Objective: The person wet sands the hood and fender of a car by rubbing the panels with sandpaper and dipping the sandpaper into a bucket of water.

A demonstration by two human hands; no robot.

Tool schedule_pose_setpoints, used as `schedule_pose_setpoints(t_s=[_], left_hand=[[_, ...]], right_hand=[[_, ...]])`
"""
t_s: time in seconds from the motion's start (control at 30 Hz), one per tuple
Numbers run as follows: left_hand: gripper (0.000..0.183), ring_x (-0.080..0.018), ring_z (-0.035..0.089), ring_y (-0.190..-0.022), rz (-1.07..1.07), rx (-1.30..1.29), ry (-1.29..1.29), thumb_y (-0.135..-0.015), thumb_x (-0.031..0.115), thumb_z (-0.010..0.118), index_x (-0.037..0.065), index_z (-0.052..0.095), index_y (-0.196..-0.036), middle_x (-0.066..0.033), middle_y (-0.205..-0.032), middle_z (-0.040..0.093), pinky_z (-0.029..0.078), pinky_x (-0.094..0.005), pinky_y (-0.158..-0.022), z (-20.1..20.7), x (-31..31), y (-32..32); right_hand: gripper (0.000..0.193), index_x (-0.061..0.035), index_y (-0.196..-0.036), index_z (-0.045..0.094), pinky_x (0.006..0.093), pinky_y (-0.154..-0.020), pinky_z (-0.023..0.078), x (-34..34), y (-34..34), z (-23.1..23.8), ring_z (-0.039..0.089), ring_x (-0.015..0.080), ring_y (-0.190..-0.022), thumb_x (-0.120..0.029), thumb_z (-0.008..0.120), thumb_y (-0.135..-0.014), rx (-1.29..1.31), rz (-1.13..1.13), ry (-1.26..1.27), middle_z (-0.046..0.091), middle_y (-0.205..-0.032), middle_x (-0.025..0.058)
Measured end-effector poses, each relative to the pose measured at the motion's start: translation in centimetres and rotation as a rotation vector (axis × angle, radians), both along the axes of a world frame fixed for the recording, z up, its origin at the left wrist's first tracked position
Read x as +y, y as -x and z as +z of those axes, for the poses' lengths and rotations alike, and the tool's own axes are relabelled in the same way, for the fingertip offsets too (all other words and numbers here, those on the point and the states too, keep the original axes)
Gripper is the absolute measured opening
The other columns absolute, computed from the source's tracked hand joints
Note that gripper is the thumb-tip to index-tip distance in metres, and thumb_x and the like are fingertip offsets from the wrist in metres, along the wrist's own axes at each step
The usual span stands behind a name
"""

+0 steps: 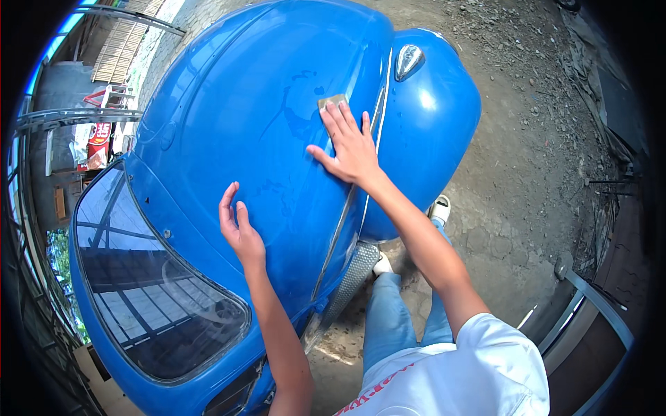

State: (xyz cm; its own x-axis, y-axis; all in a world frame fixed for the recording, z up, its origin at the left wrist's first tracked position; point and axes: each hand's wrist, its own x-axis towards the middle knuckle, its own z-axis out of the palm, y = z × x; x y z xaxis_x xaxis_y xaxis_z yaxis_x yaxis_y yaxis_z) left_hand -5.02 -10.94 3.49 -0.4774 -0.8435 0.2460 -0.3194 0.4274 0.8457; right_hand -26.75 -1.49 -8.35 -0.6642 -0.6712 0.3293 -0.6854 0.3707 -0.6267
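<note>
Pad under right fingers, far edge crosswise

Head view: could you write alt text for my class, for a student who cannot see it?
A person's right hand lies flat over a small tan pad on the hood of a rounded blue car. The left hand is open, empty, nearer the windshield. Darker streaks mark the paint beside the pad.

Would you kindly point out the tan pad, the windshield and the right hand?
Tan pad (332, 99): head view, its exposed edge.
Windshield (159, 277): head view, middle of the glass.
Right hand (352, 152): head view, its back.
</note>
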Motion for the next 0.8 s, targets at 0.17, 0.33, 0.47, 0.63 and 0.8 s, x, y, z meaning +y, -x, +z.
schedule_pose_setpoints(t_s=[0.17,0.33,0.47,0.63,0.8], left_hand=[[0.036,-0.0325,0.039,-0.143,0.013,-0.403,0.064,-0.104,0.016,0.047,0.006,0.061,-0.136,-0.0121,-0.145,0.056,0.03,-0.0464,-0.119,0.9,4.3,-8.7],[0.038,-0.0346,0.037,-0.143,0.06,-0.416,0.043,-0.103,0.015,0.045,0.005,0.06,-0.136,-0.0148,-0.146,0.054,0.026,-0.0495,-0.12,0.1,6.4,-14.5],[0.041,-0.0381,0.036,-0.142,0.193,-0.348,0.173,-0.102,0.015,0.046,0.005,0.055,-0.14,-0.0202,-0.151,0.045,0.024,-0.0517,-0.119,-1.5,6.4,-14.6],[0.045,-0.0373,0.025,-0.15,0.23,-0.519,0.217,-0.103,0.021,0.046,0.009,0.051,-0.145,-0.0195,-0.161,0.033,0.006,-0.0593,-0.121,-3.5,7.1,-13.2],[0.047,-0.0344,0.018,-0.155,0.197,-0.439,0.071,-0.106,0.028,0.042,0.012,0.047,-0.151,-0.0138,-0.165,0.031,-0.013,-0.064,-0.118,-3.6,6.6,-13.9]], right_hand=[[0.085,-0.0075,-0.159,0.032,0.0566,-0.125,0.004,0.0,-4.3,-0.3,0.014,0.0343,-0.157,-0.063,0.051,-0.097,-0.128,0.032,0.026,0.024,-0.168,0.0149],[0.098,-0.01,-0.162,0.023,0.0581,-0.125,0.011,8.7,-24.8,0.2,0.011,0.0382,-0.157,-0.065,0.06,-0.09,-0.242,0.316,0.01,0.018,-0.169,0.0152],[0.1,-0.0104,-0.163,0.023,0.059,-0.124,0.015,12.1,-31.7,0.2,0.011,0.038,-0.157,-0.068,0.059,-0.089,-0.319,0.484,0.021,0.018,-0.169,0.0164],[0.09,-0.009,-0.163,0.02,0.0561,-0.125,0.007,5.4,-17.5,0.2,0.007,0.0378,-0.158,-0.064,0.049,-0.097,-0.204,0.088,0.011,0.013,-0.17,0.0173],[0.086,-0.0088,-0.164,0.017,0.0554,-0.125,0.001,4.9,-18.6,-0.5,-0.002,0.039,-0.158,-0.056,0.05,-0.1,-0.268,0.091,0.089,0.008,-0.171,0.0172]])
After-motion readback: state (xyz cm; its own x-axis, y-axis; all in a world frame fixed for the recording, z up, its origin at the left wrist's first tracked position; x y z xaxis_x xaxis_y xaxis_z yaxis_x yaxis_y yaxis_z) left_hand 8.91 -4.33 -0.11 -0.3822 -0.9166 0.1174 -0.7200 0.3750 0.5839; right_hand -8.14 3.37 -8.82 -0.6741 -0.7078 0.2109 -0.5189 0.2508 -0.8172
